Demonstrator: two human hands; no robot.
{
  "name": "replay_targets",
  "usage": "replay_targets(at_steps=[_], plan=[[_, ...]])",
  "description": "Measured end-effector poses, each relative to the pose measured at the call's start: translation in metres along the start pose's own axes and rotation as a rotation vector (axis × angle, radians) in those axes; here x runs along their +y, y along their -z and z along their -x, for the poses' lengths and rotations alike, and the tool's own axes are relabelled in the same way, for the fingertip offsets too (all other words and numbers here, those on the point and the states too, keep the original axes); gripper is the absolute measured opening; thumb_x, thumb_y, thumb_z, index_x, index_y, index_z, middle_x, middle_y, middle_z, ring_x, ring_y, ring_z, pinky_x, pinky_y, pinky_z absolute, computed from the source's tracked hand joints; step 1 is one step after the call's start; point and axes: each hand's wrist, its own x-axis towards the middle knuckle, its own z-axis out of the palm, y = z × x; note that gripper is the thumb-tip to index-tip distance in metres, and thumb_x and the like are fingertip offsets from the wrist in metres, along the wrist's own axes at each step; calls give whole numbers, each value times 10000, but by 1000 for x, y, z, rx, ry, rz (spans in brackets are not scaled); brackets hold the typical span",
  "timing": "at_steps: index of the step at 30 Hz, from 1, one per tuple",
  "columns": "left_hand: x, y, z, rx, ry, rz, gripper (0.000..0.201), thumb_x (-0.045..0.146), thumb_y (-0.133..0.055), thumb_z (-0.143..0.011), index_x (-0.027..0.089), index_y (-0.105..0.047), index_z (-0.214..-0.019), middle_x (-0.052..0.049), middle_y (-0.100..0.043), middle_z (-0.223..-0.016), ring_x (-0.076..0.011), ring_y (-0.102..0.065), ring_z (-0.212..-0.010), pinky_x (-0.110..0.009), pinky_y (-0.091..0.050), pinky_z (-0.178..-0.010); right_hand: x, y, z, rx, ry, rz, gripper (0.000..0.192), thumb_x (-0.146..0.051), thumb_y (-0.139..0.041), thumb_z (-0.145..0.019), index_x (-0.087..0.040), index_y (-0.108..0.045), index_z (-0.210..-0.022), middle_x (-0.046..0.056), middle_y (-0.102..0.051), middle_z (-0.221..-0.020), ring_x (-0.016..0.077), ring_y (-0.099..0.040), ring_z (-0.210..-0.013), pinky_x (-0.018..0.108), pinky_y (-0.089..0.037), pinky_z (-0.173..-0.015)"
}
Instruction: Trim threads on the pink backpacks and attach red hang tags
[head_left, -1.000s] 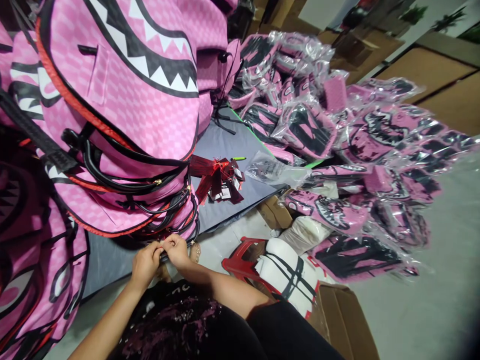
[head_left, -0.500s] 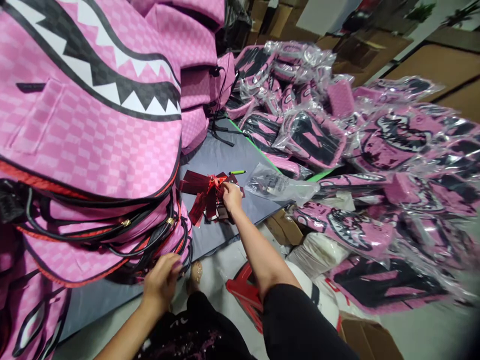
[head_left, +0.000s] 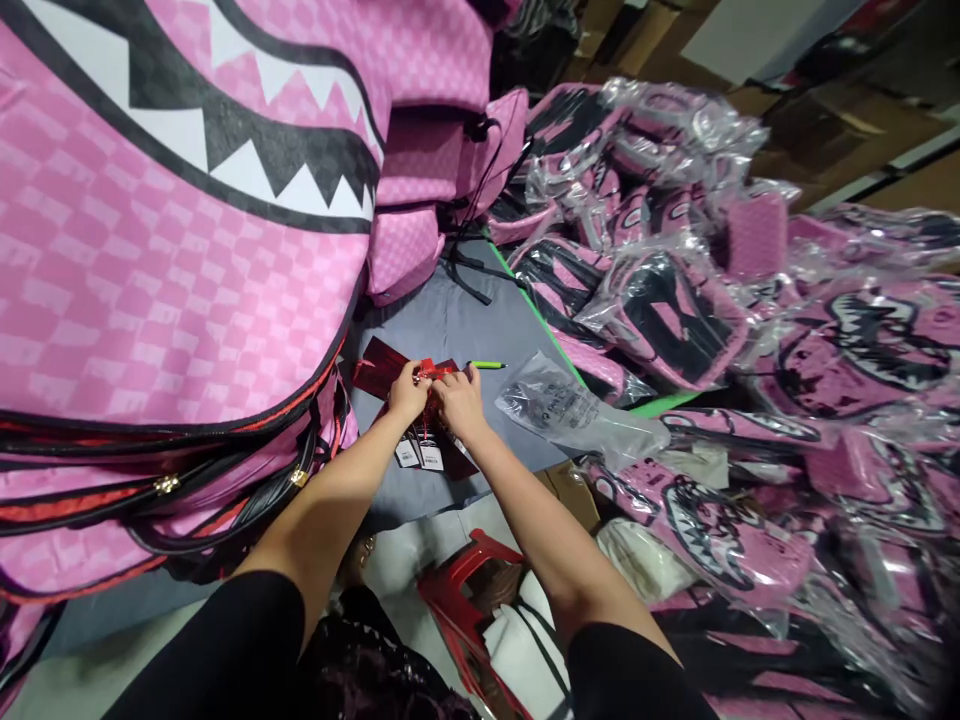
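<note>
A bunch of dark red hang tags with bright red strings lies on the grey tabletop. My left hand is closed at the strings on the bunch's left side. Close beside it, my right hand pinches at the same strings, and my fingers hide exactly what each one grips. White barcode labels show on some tags below my hands. A yellow-green pen lies just beyond my right hand. To the left rises a stack of pink checkered backpacks with a shark-teeth print.
A clear plastic bag lies at the table's right edge. Beyond it is a large heap of plastic-wrapped pink backpacks. A red stool stands on the floor near me, by a cardboard box. More cardboard boxes are behind.
My left hand has moved from beside the backpacks up to the tags, next to my right hand. The view has shifted closer to the backpack stack.
</note>
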Motion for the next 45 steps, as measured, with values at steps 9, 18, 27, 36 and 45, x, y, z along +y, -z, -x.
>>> replay_targets(at_steps=[9, 18, 27, 36, 45], plan=[[5, 15, 22, 174, 53, -28, 689, 258, -709, -837, 161, -412, -1451, -205, -456, -1500, -332, -362, -1438, -510, -270, -1173, 26, 16, 59, 181, -236, -25, 226, -228, -503, -867, -134, -709, -876, 172, -701, -835, 268, -592, -772, 424, -394, -791], [-69, 84, 231, -158, -168, 508, 257, 346, -575, -897, 139, -698, -987, -91, -749, -990, -169, -695, -883, -268, -545, -817, -149, 14, 198, 236, -215, -896, 344, -508, -590, -847, -185, -706, -824, 60, -731, -795, 189, -647, -710, 296, -513, -695], [-189, 242, 324, 92, 6, 400, 260, 339, -538, -907, 160, -725, -884, -52, -762, -897, -145, -699, -845, -233, -533, -807, -319, -27, 244, 91, 64, -915, 262, -352, -554, -931, -197, -735, -1040, 90, -757, -1013, 221, -701, -943, 368, -533, -890], [-252, 337, 330, 201, 30, 215, 219, 339, -550, -883, 190, -683, -972, -17, -748, -776, -135, -688, -701, -223, -506, -651, -392, -32, 216, 270, -73, -852, 289, -361, -519, -918, -183, -687, -1072, 84, -752, -985, 209, -709, -890, 336, -546, -838], [-268, 375, 312, 186, 16, 96, 200, 251, -524, -882, 205, -716, -915, -3, -746, -778, -133, -673, -718, -233, -454, -694, -409, -52, 219, 129, -206, -651, 407, -381, -498, -886, -174, -649, -1202, 68, -752, -857, 210, -682, -717, 324, -506, -719]])
